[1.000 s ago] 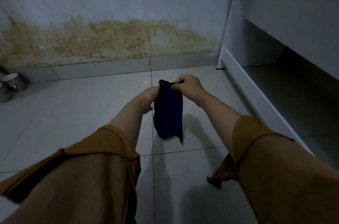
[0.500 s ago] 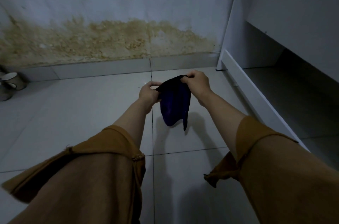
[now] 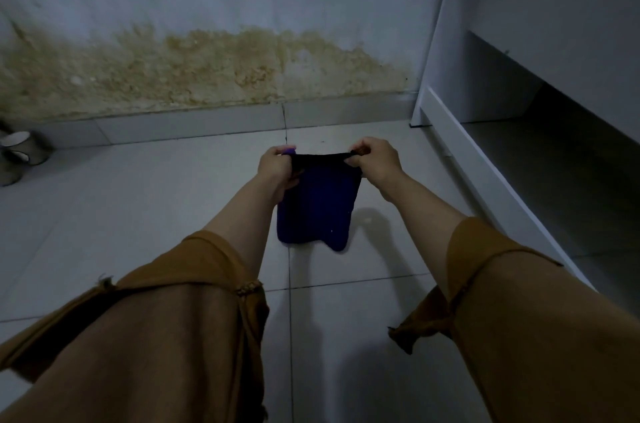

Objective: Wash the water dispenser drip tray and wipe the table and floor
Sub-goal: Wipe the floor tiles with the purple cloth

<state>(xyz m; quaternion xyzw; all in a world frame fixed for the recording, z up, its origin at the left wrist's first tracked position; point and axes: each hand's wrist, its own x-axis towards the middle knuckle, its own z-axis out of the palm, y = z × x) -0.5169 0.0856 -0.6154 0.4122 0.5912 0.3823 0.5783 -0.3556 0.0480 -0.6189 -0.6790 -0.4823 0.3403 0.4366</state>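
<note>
Held out in front, over the tiled floor (image 3: 173, 214) — a dark blue cloth (image 3: 317, 208), stretched by its top edge between two hands. Left hand (image 3: 277, 166) closed on the left corner, fingers curled round a bunched bit of fabric; right hand (image 3: 372, 159) pinched shut on the right corner. Top hem pulled taut and straight, the rest hanging limp, lower edge drooping into two soft lobes near the floor, apparently not touching it, with a shadow just beside.

Judging by that sag: light, soft, no stiffness at all, likely a little damp and clingy rather than slippery. Nothing fragile here — safe to wring, fold or press hard. Best taken at the corners for spreading, or folded into a pad under a flat palm for wiping the floor. Stained wall (image 3: 207, 76) and white cabinet base (image 3: 485, 187) close by; two cups (image 3: 20, 152) at far left.
</note>
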